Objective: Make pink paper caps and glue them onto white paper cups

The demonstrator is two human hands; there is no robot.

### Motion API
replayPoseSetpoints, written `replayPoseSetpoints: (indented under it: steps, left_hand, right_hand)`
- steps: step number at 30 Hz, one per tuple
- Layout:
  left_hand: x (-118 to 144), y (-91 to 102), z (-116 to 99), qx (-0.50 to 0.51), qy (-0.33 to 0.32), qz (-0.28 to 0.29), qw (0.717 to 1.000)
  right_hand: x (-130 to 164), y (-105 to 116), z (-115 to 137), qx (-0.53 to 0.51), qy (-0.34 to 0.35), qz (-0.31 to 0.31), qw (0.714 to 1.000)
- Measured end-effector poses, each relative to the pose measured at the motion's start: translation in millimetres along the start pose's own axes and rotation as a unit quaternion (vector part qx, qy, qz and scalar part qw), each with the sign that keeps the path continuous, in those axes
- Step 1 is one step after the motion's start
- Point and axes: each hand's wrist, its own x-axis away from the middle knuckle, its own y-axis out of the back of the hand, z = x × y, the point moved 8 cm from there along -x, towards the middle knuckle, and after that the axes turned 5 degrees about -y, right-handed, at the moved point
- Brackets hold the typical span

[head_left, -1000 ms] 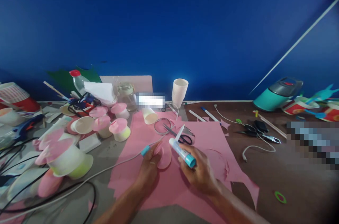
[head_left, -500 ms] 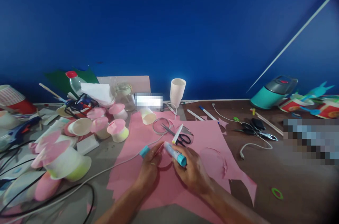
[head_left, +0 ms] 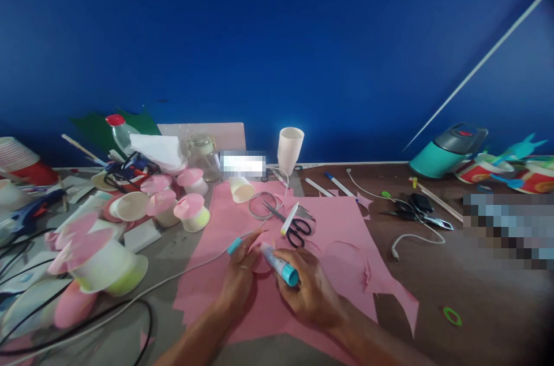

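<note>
My right hand [head_left: 309, 288] is wrapped round a glue stick [head_left: 279, 265] with a turquoise base, its tip down on a round pink paper piece [head_left: 262, 262]. My left hand [head_left: 240, 273] pinches that paper piece. A turquoise cap [head_left: 234, 246] shows beside the left fingers; whether they grip it I cannot tell. Beneath both hands lie large pink paper sheets [head_left: 337, 219]. Just beyond them are black-handled scissors [head_left: 298, 232] and a white marker [head_left: 289, 219].
Paper cups with pink paper tops [head_left: 191, 210] crowd the left side, near a white cable [head_left: 173, 277]. A stack of white cups [head_left: 289, 149] stands by the blue wall. On the right lie other scissors [head_left: 437, 220], a green ring [head_left: 452, 316] and a turquoise flask [head_left: 437, 155].
The right hand has moved the glue stick left and toward me across the pink paper piece. My left hand has shifted slightly, still holding the paper.
</note>
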Motion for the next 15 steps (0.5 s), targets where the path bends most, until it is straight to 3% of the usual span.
replayPoseSetpoints:
  steps: [11,15]
  left_hand:
    - [1,-9.8,-2,0.025,0.017,0.01,0.999]
    - [0,-4.3,-4,0.044,-0.001,-0.026,0.999]
  right_hand:
    - [-6,9,-8,0.054,-0.023,-0.038,0.998]
    - [-5,16,-19,0.075,-0.044,-0.061,0.994]
